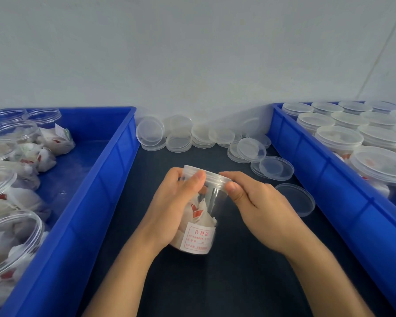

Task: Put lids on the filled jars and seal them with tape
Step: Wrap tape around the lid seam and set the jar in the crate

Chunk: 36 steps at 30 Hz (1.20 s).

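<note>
Soft, even light is falling from above, casting only faint shadows. Wide-angle distortion is bending the blue bins (105,179) outward at the edges. Faint glare is streaking the clear jar (215,197); edges are blurring slightly.

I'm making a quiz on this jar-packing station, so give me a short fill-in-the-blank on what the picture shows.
1. Both hands hold one clear jar with a ____ on top.
2. The bins on both sides are coloured ____.
3. The jars in the right bin are ____ with lids.
4. Loose lids lie on the table against the ____.

Missing words: lid; blue; covered; wall
</note>
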Each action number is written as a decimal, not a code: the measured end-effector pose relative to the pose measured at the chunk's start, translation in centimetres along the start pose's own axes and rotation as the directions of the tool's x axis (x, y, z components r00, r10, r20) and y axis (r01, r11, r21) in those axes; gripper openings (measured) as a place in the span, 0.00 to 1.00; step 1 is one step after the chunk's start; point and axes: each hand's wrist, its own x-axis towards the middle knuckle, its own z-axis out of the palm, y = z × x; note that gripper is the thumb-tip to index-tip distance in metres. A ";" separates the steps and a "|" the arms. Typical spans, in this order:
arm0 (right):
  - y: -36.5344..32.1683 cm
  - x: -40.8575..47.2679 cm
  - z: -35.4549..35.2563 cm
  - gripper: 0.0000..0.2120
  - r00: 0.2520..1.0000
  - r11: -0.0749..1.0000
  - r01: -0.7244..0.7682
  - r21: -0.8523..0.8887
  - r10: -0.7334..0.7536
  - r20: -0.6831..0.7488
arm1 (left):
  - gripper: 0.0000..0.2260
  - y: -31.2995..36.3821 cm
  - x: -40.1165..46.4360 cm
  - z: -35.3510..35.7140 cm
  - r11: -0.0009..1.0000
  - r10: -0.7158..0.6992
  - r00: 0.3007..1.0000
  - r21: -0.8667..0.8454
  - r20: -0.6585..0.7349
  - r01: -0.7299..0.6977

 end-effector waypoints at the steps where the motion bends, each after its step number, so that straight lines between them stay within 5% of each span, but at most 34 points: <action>1: -0.1 -0.1 0.1 0.32 1.000 1.000 -0.002 -0.030 0.003 0.007 | 0.30 -0.1 -0.1 0.0 1.000 -0.009 1.000 0.004 0.021 0.009; 5: -0.3 -0.3 0.1 0.33 1.000 0.998 -0.014 -0.066 0.012 -0.029 | 0.32 0.1 -0.2 0.1 0.993 0.006 1.000 0.122 0.015 -0.007; 10: -1.0 -0.4 0.6 0.32 0.996 0.991 0.009 -0.136 -0.021 -0.085 | 0.29 0.5 -0.3 0.3 0.935 0.114 0.972 0.353 -0.205 -0.035; 13: -0.9 -0.5 1.0 0.29 0.995 0.992 0.030 -0.124 -0.042 -0.096 | 0.28 0.6 -0.6 0.9 0.933 0.113 0.977 0.358 -0.180 -0.042; 18: 0.1 -0.4 0.9 0.23 0.999 0.986 0.033 0.162 -0.028 -0.034 | 0.28 0.5 -0.4 0.5 0.972 0.085 0.981 0.229 -0.174 -0.043; 28: 0.2 -0.2 0.3 0.26 0.996 0.997 0.075 -0.022 -0.076 -0.054 | 0.31 0.7 -0.3 -0.1 0.997 0.033 0.993 0.076 -0.117 -0.024; 36: 0.2 -0.2 -0.1 0.30 0.999 0.999 0.054 0.002 -0.054 -0.005 | 0.23 0.3 -0.2 -0.3 0.995 0.049 0.998 0.087 -0.035 -0.046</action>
